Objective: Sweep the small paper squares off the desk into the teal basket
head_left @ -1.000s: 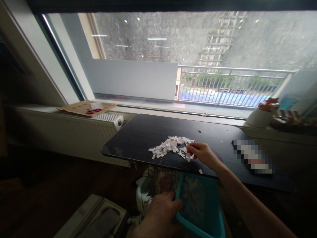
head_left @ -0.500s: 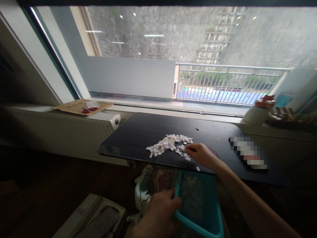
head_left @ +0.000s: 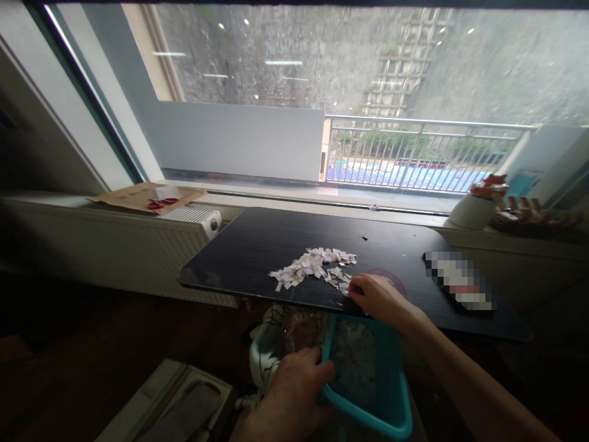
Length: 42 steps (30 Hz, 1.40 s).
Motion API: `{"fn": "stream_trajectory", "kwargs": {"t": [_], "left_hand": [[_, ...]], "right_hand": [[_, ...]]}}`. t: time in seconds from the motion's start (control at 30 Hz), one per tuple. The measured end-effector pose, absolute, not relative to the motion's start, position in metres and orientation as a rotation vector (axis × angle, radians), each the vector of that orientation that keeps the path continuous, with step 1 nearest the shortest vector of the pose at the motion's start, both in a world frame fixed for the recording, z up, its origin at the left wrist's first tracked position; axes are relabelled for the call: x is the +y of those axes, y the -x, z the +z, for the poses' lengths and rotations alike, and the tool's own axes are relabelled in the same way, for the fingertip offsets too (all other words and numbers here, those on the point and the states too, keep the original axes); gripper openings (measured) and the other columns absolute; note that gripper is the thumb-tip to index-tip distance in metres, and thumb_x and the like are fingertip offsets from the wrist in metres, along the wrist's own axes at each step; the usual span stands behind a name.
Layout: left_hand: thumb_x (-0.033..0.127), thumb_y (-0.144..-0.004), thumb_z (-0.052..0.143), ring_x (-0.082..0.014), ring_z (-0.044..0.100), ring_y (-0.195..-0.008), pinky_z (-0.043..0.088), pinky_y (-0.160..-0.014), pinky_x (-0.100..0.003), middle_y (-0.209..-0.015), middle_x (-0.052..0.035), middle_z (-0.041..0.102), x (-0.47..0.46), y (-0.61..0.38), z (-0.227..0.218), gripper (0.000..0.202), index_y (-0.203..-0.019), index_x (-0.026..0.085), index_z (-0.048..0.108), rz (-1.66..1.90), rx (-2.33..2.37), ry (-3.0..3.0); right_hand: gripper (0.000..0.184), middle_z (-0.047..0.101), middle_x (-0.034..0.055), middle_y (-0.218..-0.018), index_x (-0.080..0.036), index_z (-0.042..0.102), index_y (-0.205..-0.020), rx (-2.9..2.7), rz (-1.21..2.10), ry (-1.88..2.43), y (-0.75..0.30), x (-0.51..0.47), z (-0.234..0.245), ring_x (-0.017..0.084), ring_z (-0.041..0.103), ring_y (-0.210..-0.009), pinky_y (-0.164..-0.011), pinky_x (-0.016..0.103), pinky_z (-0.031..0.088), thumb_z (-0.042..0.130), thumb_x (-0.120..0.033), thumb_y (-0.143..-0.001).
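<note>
A heap of small white paper scraps point(head_left: 313, 267) lies on the black table point(head_left: 257, 252) near its front edge. My right hand point(head_left: 375, 296) rests at that edge, just right of the heap, fingers curled and pressed on a few scraps. Below the edge my left hand point(head_left: 294, 393) grips the left rim of a teal plastic basket point(head_left: 391, 399). More scraps lie inside the basket.
A white radiator point(head_left: 197, 218) stands left of the table, with brown cardboard point(head_left: 133, 196) and red scissors point(head_left: 159, 202) on the sill. A white pot point(head_left: 469, 212) sits at the right. A blurred flat object point(head_left: 458, 279) lies on the table's right side.
My right hand has drawn back from the heap toward the table's front edge, dragging a few scraps with it. The left hand keeps the basket under the edge.
</note>
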<state>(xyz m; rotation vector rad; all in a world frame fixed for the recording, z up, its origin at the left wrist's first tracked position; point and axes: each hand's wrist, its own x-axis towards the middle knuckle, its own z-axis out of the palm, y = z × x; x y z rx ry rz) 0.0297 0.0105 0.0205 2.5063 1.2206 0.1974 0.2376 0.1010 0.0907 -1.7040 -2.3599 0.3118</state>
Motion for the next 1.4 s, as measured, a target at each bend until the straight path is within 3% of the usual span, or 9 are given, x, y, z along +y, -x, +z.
{"fn": "stream_trajectory", "kwargs": {"t": [0.13,0.37,0.6,1.0,1.2,1.3,1.4], "left_hand": [[0.028,-0.068,0.069,-0.0199,0.055,-0.079,0.037,-0.061,-0.026,-0.085,-0.0002,0.056,0.011,-0.031,0.021,0.019,-0.080,0.024,0.055,0.195,1.205,-2.510],[0.026,-0.067,0.068,-0.0200,0.054,-0.078,0.037,-0.061,-0.027,-0.084,-0.0001,0.055,0.011,-0.034,0.022,0.018,-0.079,0.024,0.055,0.159,1.215,-2.516],[0.027,-0.068,0.068,-0.0194,0.054,-0.077,0.036,-0.061,-0.027,-0.083,0.0006,0.055,0.010,-0.033,0.020,0.016,-0.078,0.024,0.055,0.191,1.218,-2.510],[0.024,-0.066,0.069,-0.0199,0.055,-0.078,0.036,-0.061,-0.027,-0.084,0.0007,0.055,0.008,-0.028,0.018,0.018,-0.078,0.024,0.055,0.211,1.239,-2.503],[0.030,-0.069,0.069,-0.0203,0.054,-0.078,0.037,-0.062,-0.027,-0.085,-0.0002,0.055,0.007,-0.028,0.019,0.017,-0.080,0.025,0.056,0.196,1.236,-2.493],[0.029,-0.069,0.067,-0.0210,0.054,-0.078,0.038,-0.063,-0.028,-0.085,-0.0007,0.055,0.008,-0.030,0.022,0.016,-0.081,0.025,0.057,0.162,1.246,-2.503],[0.027,-0.068,0.067,-0.0212,0.054,-0.079,0.039,-0.063,-0.028,-0.086,-0.0008,0.055,0.008,-0.032,0.023,0.016,-0.081,0.025,0.057,0.141,1.253,-2.503]], "right_hand": [[0.023,0.067,0.0047,-0.078,-0.017,0.069,-0.075,-2.379,0.271,1.716,-0.243,0.100,0.088,0.014,0.056,-0.068,-0.062,0.022,0.034,0.047,-0.020,-0.082],[0.036,0.066,0.0076,-0.086,-0.016,0.068,-0.072,-2.342,0.172,1.802,-0.262,0.104,0.094,0.015,0.057,-0.069,-0.060,0.025,0.032,0.039,-0.027,-0.089],[0.025,0.067,0.0045,-0.095,-0.022,0.070,-0.090,-2.453,0.180,1.708,-0.240,0.115,0.100,0.014,0.058,-0.072,-0.058,0.023,0.032,0.046,-0.021,-0.083],[0.019,0.068,0.0081,-0.076,-0.016,0.069,-0.074,-2.634,0.238,1.653,-0.223,0.135,0.099,0.016,0.057,-0.066,-0.057,0.024,0.032,0.050,-0.015,-0.078],[0.025,0.068,0.0061,-0.086,-0.017,0.065,-0.086,-2.567,0.246,1.639,-0.249,0.121,0.108,0.013,0.056,-0.071,-0.060,0.021,0.036,0.040,-0.020,-0.086],[0.024,0.068,0.0045,-0.080,-0.018,0.066,-0.084,-2.552,0.263,1.681,-0.266,0.115,0.108,0.014,0.057,-0.067,-0.057,0.022,0.035,0.042,-0.020,-0.084],[0.025,0.070,0.0041,-0.087,-0.020,0.069,-0.088,-2.547,0.260,1.707,-0.269,0.111,0.105,0.015,0.059,-0.072,-0.059,0.023,0.035,0.045,-0.018,-0.081]]}}
